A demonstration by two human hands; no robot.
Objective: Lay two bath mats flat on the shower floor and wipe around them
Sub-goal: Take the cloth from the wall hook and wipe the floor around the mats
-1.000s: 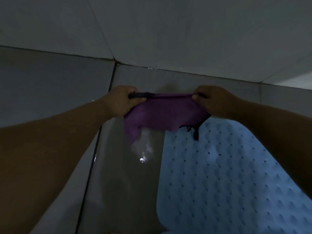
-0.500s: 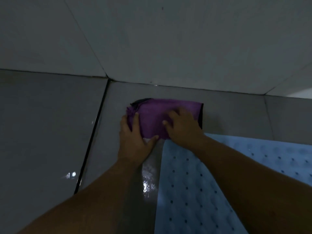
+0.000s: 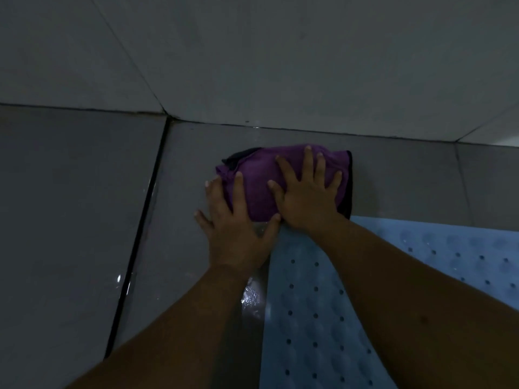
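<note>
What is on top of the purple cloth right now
Both hands press it flat: the right hand lies spread across the purple cloth, the left hand only overlaps its near-left edge, partly on the floor tile. The tile under the cloth is hidden.

Cloth (image 3: pixel 261 189): showing purple, with a black edging running along its right side and a dark fold at its upper left corner. Bath mat (image 3: pixel 323 318): showing pale blue, patterned with rounded bumps and rows of small dark holes. Floor tiles (image 3: pixel 70 206): appearing grey and glossy, divided by a black joint line. Wall tiles (image 3: pixel 280 51): appearing lighter grey.
</note>
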